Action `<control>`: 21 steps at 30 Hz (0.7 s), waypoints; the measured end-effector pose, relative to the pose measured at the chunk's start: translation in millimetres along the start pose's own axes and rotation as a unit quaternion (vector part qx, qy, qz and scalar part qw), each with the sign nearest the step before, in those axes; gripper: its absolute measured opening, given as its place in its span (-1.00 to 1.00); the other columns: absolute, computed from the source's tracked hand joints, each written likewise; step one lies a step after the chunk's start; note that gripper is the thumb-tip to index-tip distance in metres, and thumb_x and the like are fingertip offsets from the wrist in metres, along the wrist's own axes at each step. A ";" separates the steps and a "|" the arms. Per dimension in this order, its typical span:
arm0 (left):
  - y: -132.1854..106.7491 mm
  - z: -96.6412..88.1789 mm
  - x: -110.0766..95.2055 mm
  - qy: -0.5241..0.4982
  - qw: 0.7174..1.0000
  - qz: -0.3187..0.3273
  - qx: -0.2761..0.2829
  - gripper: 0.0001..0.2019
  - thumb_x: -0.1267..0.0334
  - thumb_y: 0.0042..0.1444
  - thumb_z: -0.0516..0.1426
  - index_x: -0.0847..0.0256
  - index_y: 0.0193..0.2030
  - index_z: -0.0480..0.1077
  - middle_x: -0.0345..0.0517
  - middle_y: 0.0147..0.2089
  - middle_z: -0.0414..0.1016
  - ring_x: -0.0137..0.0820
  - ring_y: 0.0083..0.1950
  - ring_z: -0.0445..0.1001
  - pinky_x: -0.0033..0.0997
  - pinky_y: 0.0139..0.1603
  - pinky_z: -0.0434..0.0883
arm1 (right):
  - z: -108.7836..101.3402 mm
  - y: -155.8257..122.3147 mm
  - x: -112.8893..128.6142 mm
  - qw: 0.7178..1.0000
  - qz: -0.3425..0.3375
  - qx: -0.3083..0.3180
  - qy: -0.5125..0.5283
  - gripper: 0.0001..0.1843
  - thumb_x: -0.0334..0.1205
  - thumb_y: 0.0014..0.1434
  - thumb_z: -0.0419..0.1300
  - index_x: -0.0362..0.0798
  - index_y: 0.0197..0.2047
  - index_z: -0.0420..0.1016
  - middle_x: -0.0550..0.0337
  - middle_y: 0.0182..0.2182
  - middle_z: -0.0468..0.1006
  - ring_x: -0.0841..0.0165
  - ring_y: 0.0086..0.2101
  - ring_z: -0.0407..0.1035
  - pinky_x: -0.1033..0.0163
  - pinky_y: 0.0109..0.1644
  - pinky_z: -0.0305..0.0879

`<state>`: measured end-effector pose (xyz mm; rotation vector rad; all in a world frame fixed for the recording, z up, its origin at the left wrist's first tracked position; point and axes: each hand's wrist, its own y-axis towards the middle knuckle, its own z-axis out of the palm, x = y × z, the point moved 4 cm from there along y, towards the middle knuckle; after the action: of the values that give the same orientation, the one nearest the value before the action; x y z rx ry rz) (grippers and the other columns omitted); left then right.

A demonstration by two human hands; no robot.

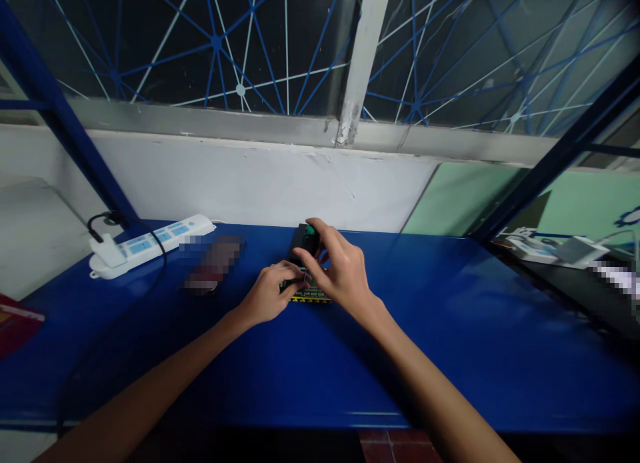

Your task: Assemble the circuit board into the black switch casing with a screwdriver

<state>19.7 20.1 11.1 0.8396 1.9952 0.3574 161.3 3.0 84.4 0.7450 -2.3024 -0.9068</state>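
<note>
A small dark circuit board point(309, 295) with a yellow-striped front edge lies on the blue table point(450, 329). My left hand point(270, 293) is curled, its fingers gripping the board's left end. My right hand point(336, 266) hovers over the board with fingers bent and pinched; a thin wire seems to sit between them, too small to be sure. Behind the board stands a black part with a green cap point(309, 235), touched by my right index finger.
A white power strip point(150, 243) with a black cable point(161, 249) lies at the back left. A blurred dark object point(213, 266) sits beside it. Blue frame posts point(65, 129) rise at both sides. Boxes and devices point(555, 248) crowd the neighbouring bench at right.
</note>
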 end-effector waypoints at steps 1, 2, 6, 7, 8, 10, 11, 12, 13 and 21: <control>0.1 -0.1 -0.1 0.001 1.000 0.000 0.000 -0.87 0.42 0.17 0.15 0.20 -0.26 0.54 -0.06 -0.17 0.58 -0.28 -0.07 0.52 -0.29 0.01 0.41 | 0.7 -0.5 -0.4 1.000 0.001 -0.007 -0.011 -0.50 -0.03 0.31 0.03 -0.09 0.22 0.24 0.06 -0.21 0.53 0.38 -0.42 0.40 0.23 -0.32 0.33; 0.2 -0.3 -0.6 0.002 1.000 0.001 0.000 -0.87 0.43 0.17 0.15 0.20 -0.26 0.54 -0.06 -0.17 0.58 -0.28 -0.07 0.52 -0.29 0.01 0.41 | 1.5 -1.1 -0.3 1.000 -0.001 -0.010 -0.023 -0.49 -0.01 0.30 0.04 -0.08 0.23 0.23 0.06 -0.21 0.53 0.37 -0.42 0.40 0.22 -0.33 0.32; 1.3 -2.3 -3.3 0.006 1.000 0.015 -0.006 -0.85 0.45 0.16 0.13 0.21 -0.24 0.53 -0.08 -0.22 0.58 -0.30 -0.12 0.53 -0.33 -0.06 0.43 | 4.9 -2.3 2.5 0.999 -0.016 0.015 -0.039 -0.37 -0.05 0.30 0.02 -0.16 0.34 0.06 0.09 -0.33 0.53 0.32 -0.41 0.39 0.21 -0.37 0.28; 1.6 -2.5 -3.6 0.007 1.000 0.014 -0.006 -0.85 0.44 0.16 0.13 0.20 -0.24 0.54 -0.08 -0.23 0.58 -0.30 -0.14 0.53 -0.34 -0.08 0.43 | 5.3 -2.3 3.4 0.999 -0.017 0.025 -0.031 -0.37 -0.09 0.31 -0.01 -0.18 0.36 0.02 0.10 -0.35 0.53 0.32 -0.42 0.39 0.20 -0.36 0.28; 1.7 -2.6 -3.6 0.007 1.000 0.010 -0.004 -0.85 0.43 0.16 0.14 0.20 -0.23 0.54 -0.07 -0.23 0.58 -0.30 -0.14 0.53 -0.35 -0.09 0.43 | 5.4 -2.1 4.1 0.999 -0.018 0.034 -0.022 -0.37 -0.13 0.31 -0.03 -0.20 0.37 -0.01 0.10 -0.35 0.53 0.32 -0.42 0.38 0.20 -0.36 0.29; 1.5 -2.1 -3.0 0.006 1.000 0.001 0.001 -0.86 0.41 0.17 0.14 0.19 -0.23 0.55 -0.06 -0.22 0.57 -0.29 -0.14 0.53 -0.33 -0.08 0.43 | 4.8 -1.3 4.4 0.999 -0.016 0.046 -0.005 -0.39 -0.17 0.31 -0.06 -0.18 0.37 -0.02 0.09 -0.30 0.54 0.34 -0.44 0.38 0.20 -0.35 0.30; 1.2 -1.7 -2.5 0.006 1.000 0.000 0.003 -0.85 0.41 0.17 0.14 0.19 -0.23 0.55 -0.06 -0.21 0.57 -0.29 -0.12 0.53 -0.32 -0.06 0.43 | 4.3 -0.8 4.2 0.999 -0.015 0.048 0.001 -0.40 -0.17 0.31 -0.06 -0.16 0.36 -0.01 0.08 -0.27 0.54 0.34 -0.44 0.39 0.20 -0.35 0.31; 0.9 -1.4 -1.9 0.007 1.000 -0.001 0.003 -0.85 0.41 0.17 0.14 0.19 -0.23 0.55 -0.06 -0.19 0.57 -0.28 -0.10 0.52 -0.30 -0.03 0.42 | 3.6 -0.3 3.5 0.999 -0.013 0.046 0.003 -0.42 -0.15 0.32 -0.06 -0.13 0.35 0.02 0.07 -0.24 0.53 0.35 -0.43 0.39 0.20 -0.35 0.31; 0.5 -1.0 -1.3 0.008 1.000 -0.001 0.003 -0.85 0.42 0.18 0.14 0.19 -0.23 0.55 -0.06 -0.17 0.57 -0.27 -0.08 0.52 -0.28 -0.01 0.42 | 3.0 0.2 2.7 0.999 -0.011 0.043 0.001 -0.44 -0.13 0.32 -0.04 -0.10 0.33 0.06 0.07 -0.21 0.53 0.35 -0.42 0.40 0.20 -0.35 0.31; -0.5 0.4 -0.4 0.007 1.000 0.004 0.006 -0.85 0.41 0.19 0.14 0.17 -0.23 0.54 -0.08 -0.16 0.57 -0.27 -0.07 0.52 -0.25 0.00 0.43 | -0.8 1.8 2.1 0.999 -0.010 0.032 -0.025 -0.49 -0.08 0.32 -0.01 -0.11 0.27 0.16 0.08 -0.28 0.55 0.33 -0.41 0.40 0.19 -0.34 0.30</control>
<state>20.0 19.4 10.8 0.8537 2.0102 0.3575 159.8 2.4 86.7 0.7817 -2.3819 -0.8732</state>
